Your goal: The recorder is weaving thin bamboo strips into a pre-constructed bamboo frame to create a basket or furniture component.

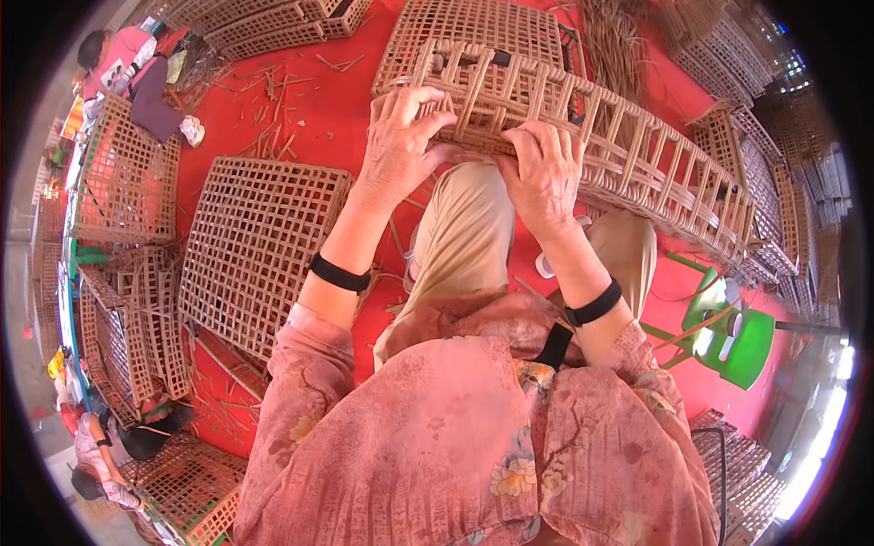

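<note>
A long, shallow wicker basket (663,155) with open slatted sides and woven rims lies tilted across my knees, slanting from upper left to lower right. My left hand (401,141) is closed on its left end, with the fingers curled over the edge and the thumb pointing right. On the near lower rim, right of it, my right hand (548,173) grips with bent fingers, its thumb tucked toward the weave. Between the two hands a thin strip of weave shows. Whether either hand also pinches a loose cane is hidden.
Another lattice basket (469,41) stands just beyond. A large woven panel (264,237) lies at left on the red floor, among cane scraps (273,105). A green plastic chair (751,350) is at right. Two people (137,77) work at the left edge beside stacked baskets.
</note>
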Demonstrator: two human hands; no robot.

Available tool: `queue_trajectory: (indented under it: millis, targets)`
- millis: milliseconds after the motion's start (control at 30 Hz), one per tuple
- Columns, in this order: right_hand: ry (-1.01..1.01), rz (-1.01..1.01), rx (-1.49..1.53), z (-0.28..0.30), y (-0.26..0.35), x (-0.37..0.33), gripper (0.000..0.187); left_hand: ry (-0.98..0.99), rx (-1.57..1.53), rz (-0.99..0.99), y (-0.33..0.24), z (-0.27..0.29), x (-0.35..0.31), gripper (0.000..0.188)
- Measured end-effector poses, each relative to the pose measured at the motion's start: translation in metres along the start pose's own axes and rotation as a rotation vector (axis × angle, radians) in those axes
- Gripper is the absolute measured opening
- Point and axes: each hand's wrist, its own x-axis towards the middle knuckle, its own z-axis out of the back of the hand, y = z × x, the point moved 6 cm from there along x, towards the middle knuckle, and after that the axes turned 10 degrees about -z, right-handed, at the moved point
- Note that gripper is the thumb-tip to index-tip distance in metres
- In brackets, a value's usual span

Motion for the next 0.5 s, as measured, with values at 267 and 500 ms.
queue_trajectory:
  millis: [267,500]
  targets:
    - [-0.011,0.016,0.010,-0.003,-0.004,-0.003,0.032,-0.010,0.023,-0.105,0.001,-0.001,0.000,0.034]
    - [-0.018,-0.045,-0.066,0.004,0.009,-0.001,0.036,0.027,-0.026,-0.073,0.002,-0.001,0.001,0.036]
